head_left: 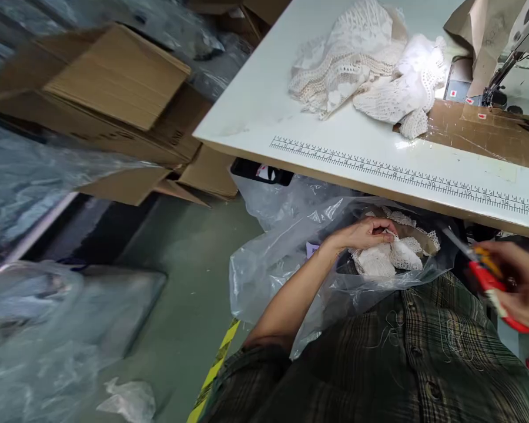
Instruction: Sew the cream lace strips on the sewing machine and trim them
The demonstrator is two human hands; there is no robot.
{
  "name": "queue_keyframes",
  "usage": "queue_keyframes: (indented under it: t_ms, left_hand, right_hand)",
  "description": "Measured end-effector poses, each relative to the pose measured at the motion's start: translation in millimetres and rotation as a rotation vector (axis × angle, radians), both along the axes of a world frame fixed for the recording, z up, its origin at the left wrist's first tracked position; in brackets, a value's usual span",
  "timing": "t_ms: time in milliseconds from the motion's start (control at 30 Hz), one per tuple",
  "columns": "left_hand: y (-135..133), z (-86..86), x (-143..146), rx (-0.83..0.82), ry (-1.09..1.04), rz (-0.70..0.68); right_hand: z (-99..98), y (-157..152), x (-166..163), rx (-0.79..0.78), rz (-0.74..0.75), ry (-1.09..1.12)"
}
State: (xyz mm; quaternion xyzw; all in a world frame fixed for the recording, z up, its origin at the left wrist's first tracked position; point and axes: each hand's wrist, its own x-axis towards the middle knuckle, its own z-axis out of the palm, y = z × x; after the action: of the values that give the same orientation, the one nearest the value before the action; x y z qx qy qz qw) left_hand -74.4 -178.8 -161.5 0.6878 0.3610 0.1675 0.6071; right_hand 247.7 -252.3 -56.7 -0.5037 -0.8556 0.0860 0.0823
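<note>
My left hand (pixel 370 232) is closed on a piece of cream lace fabric (pixel 406 254), thumb and fingers pinching its edge. This lace lies inside a clear plastic bag (pixel 264 276) on my lap, below the table edge. To the right, my right hand (pixel 520 282) grips scissors (pixel 485 276) with red and yellow-orange handles. The blades point up and left toward the bag, apart from the lace; motion blurs them, so whether they are spread is unclear.
A white table (pixel 247 111) with a printed ruler (pixel 397 173) carries more cream lace cloth (pixel 344 64) and a sewing machine (pixel 506 76). Cardboard boxes (pixel 119 76) and a plastic-wrapped bundle (pixel 70 317) stand at left. A crumpled white bag (pixel 130 402) lies on the floor.
</note>
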Motion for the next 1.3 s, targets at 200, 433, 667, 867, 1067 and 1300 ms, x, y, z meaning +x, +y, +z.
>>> queue_keyframes:
  t_ms: [200,433,667,867,1067,1300]
  left_hand:
    - [2.2,-3.8,-3.2,0.03,-0.022,-0.048]
    - [2.8,-11.2,-4.5,0.043,-0.02,-0.018]
    - [2.8,-10.0,-5.0,0.058,-0.062,-0.049]
    - [3.6,-9.9,-4.9,0.059,-0.041,-0.036]
    - [2.6,-10.9,-5.7,0.05,-0.047,-0.041]
    - [1.8,-7.5,-4.4,0.034,-0.039,-0.038]
  right_hand:
    - [-37.6,18.9,-49.1,-0.063,0.144,-0.201]
    - [-49.8,28.6,-53.0,-0.086,0.199,-0.318]
    - [-52.5,29.3,-54.6,-0.067,0.243,-0.317]
    - [-46.6,34.6,-56.1,-0.106,0.27,-0.363]
    - [-36.6,43.1,-57.0,-0.299,0.284,-0.349]
    - [-38.1,33.4,-69.6,-0.489,0.24,0.029]
